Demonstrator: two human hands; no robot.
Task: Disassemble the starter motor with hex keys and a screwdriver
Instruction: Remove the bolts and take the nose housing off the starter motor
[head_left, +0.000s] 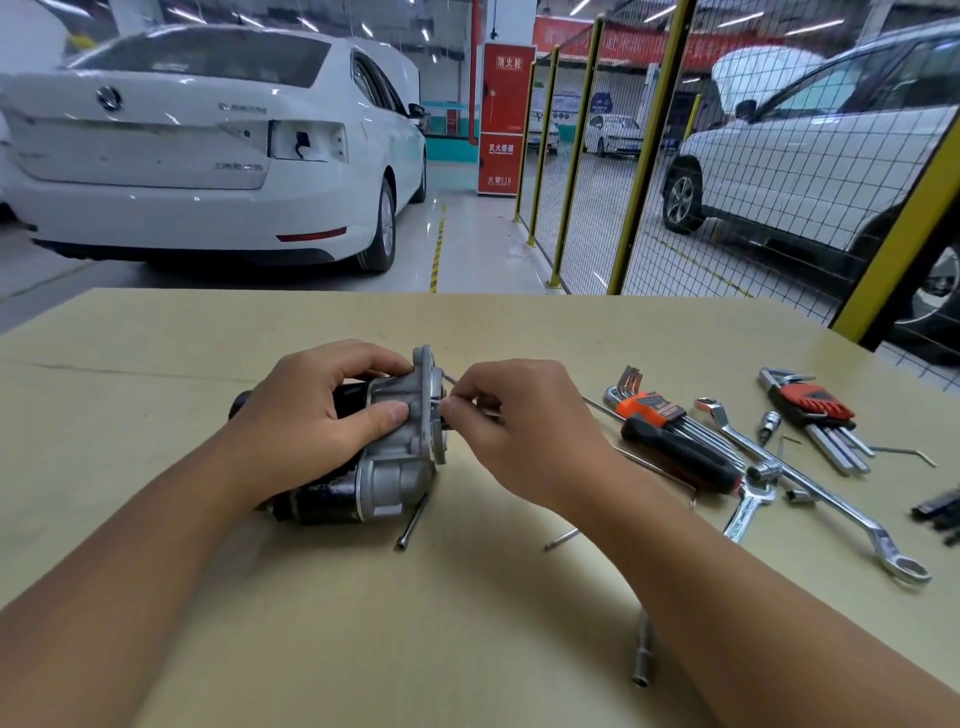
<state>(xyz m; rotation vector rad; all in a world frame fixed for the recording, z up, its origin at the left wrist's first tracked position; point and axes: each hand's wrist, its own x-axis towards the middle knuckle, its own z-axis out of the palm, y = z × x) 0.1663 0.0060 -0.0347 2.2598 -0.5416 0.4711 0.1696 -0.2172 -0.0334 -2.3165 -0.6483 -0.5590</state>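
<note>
Under my left hand (317, 410): the black-and-silver starter motor (363, 457), lying on its side on the tan cardboard-covered table (156, 364).
Between my hands: the motor's silver flanged end, my right hand (524, 431) just right of it, pinching a thin steel hex key (451, 380) at the flange.
Near side of the motor: a slim steel socket extension (413, 522), touching the motor's base.
Below my right hand: a short steel bolt (561, 539).
Right of my right hand: an orange-holdered hex key set (649, 408), a black-handled screwdriver (680, 454) touching its near side.
Further right: chrome wrenches (831, 499), then a red-holdered hex key set (810, 405).
Beside my right forearm: a steel socket (643, 654).
</note>
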